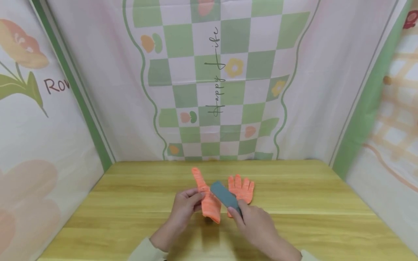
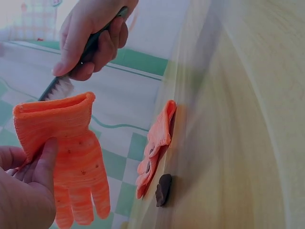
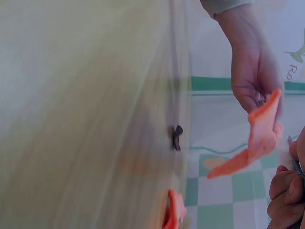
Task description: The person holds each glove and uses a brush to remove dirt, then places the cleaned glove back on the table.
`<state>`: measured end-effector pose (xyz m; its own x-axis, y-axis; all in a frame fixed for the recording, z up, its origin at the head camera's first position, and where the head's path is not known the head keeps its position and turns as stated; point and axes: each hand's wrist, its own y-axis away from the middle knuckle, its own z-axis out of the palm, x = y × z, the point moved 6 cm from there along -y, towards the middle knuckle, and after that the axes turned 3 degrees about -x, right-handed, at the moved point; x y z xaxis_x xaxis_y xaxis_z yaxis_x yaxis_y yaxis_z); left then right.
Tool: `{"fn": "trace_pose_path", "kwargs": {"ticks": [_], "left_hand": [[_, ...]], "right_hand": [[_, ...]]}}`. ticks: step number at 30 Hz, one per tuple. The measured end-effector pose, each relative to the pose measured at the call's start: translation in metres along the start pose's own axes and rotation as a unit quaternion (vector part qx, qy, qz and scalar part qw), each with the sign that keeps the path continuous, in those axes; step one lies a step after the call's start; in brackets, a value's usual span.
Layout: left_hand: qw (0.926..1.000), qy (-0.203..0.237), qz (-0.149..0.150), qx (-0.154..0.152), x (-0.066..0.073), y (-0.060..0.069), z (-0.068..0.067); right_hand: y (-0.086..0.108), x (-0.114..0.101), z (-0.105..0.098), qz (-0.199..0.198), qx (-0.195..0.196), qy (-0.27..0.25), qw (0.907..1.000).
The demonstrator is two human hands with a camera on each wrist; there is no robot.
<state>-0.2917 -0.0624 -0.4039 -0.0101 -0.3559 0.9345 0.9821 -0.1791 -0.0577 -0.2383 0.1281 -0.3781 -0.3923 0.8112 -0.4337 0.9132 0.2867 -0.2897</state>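
My left hand (image 1: pixel 185 207) pinches an orange knit glove (image 1: pixel 211 206) near its cuff, holding it up above the table. In the left wrist view, small dark specks dot the held glove (image 2: pixel 78 160), and its cuff opening faces up. My right hand (image 1: pixel 256 223) grips a dark teal brush (image 1: pixel 224 195) by the handle. Its pale bristles (image 2: pixel 61 89) show just behind the cuff in the left wrist view; whether they touch the knit I cannot tell. A second orange glove (image 1: pixel 241 190) lies on the table beyond the brush, partly hidden by the right hand.
A small dark brown object (image 2: pixel 163 190), its kind unclear, sits on the wood-grain table (image 1: pixel 130 203) below the held glove. Printed curtains (image 1: pixel 215 90) enclose the table at the back and both sides.
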Motion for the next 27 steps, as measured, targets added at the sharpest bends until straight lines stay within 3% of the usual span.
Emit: {"fn": "trace_pose_path", "kwargs": {"ticks": [5,23,27], "left_hand": [[1.0,-0.003,-0.002,-0.005,-0.001,0.001,0.0],[1.0,-0.005,-0.003,-0.001,-0.007,0.0,-0.004],[0.9999,0.005,0.004,0.014,-0.004,-0.001,-0.006]], "right_hand": [[0.001,-0.002,0.01,0.007,-0.017,0.015,0.9997],[0.006,0.014,0.017,0.014,-0.01,0.049,0.9987],[0.007,0.025,0.014,0.046,-0.02,0.061,0.9969]]}}
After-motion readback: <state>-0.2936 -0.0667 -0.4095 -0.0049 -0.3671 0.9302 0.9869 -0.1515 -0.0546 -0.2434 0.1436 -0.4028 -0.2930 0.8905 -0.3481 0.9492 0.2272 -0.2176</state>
